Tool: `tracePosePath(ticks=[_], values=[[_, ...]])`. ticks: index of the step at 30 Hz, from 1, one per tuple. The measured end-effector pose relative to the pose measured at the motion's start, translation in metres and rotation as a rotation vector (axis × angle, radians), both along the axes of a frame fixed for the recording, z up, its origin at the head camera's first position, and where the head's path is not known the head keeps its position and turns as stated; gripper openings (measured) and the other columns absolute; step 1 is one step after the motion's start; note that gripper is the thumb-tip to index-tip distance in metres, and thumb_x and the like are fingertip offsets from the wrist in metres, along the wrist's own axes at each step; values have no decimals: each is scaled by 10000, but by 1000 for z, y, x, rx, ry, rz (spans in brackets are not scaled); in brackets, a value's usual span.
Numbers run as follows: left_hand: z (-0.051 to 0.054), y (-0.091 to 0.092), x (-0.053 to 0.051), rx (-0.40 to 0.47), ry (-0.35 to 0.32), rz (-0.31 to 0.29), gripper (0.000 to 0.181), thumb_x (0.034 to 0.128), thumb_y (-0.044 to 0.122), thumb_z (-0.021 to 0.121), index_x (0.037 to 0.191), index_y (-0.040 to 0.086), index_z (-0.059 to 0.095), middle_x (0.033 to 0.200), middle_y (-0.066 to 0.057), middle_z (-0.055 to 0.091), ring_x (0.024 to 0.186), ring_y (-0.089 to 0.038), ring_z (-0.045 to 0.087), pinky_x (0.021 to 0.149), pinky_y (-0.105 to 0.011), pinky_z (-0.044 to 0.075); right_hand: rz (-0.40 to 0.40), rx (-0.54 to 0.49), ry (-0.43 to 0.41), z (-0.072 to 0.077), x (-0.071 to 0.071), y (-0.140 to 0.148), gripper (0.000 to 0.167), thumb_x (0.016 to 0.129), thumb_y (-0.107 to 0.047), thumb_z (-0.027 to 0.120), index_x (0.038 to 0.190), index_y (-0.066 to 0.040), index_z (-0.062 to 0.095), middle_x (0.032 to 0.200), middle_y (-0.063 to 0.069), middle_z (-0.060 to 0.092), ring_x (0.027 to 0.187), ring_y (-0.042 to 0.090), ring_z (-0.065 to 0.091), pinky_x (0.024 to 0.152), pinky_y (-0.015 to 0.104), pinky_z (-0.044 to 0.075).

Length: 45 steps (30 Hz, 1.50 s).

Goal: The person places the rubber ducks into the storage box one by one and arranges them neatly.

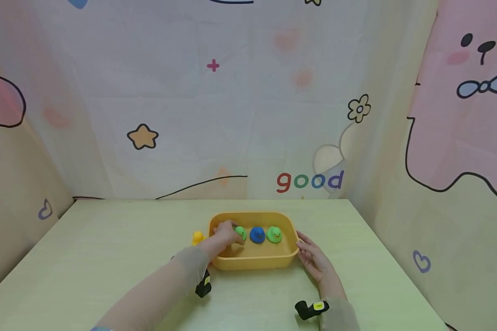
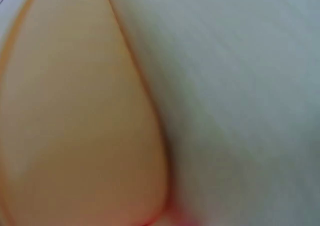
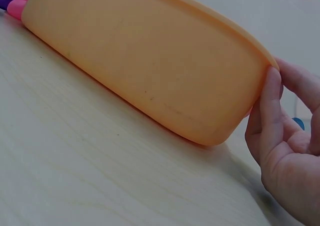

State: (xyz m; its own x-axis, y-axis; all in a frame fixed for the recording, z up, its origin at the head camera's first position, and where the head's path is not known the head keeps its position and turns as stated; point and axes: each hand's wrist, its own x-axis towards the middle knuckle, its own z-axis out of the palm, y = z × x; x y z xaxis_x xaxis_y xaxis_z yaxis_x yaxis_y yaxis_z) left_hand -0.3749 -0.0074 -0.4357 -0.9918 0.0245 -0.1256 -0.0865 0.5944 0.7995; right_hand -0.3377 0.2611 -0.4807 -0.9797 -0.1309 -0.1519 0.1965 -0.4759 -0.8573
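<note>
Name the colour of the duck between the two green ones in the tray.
The duck is blue, best seen in the head view.

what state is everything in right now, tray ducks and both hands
yellow tray: right way up on the table, ducks inside
left green duck: in the tray, partly covered by the left hand
blue duck: in the tray, upright
right green duck: in the tray, upright
yellow duck: outside the tray, partly hidden
left hand: reaching into the tray, grip unclear
right hand: fingers touching the tray's right end
</note>
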Motion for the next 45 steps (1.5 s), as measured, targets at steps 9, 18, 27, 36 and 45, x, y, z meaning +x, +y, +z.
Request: tracePosePath(ticks=[9,18,27,36,45], values=[[37,-24,3,-62,22,-218,584,815,170,764,1321,-5,530,1370,-221,525,1269,-385,479,1099,-496,379,24,20,62,-3,0,1,291,994,16,459,1120,-206,599,1021,-13,635,817,16,637,723,104,530],[64,-85,15,3,126,-419,464,878,197,712,1288,28,577,1313,-190,579,1251,-399,503,1076,-510,414,6,14,11,0,-1,0,300,990,20,461,1088,-216,616,1020,-18,639,826,28,640,733,112,532],[49,-140,35,43,114,-398,520,882,214,714,1332,18,543,1356,-197,550,1268,-417,487,1043,-532,432,10,18,-13,3,-3,2,311,987,14,472,1044,-243,638,1014,-24,635,822,24,633,740,104,526],[21,-166,44,52,71,-369,617,829,236,765,1355,21,527,1369,-225,536,1278,-443,470,1042,-569,417,16,-14,-38,5,-2,0,320,990,22,469,1033,-234,657,1039,-16,639,846,41,643,748,115,534],[-2,-179,42,14,-28,-383,609,757,178,826,1290,35,571,1352,-195,542,1306,-472,404,1087,-639,300,-4,14,-39,4,-2,0,302,1002,0,464,1042,-238,644,1040,-23,655,862,41,646,748,115,533]])
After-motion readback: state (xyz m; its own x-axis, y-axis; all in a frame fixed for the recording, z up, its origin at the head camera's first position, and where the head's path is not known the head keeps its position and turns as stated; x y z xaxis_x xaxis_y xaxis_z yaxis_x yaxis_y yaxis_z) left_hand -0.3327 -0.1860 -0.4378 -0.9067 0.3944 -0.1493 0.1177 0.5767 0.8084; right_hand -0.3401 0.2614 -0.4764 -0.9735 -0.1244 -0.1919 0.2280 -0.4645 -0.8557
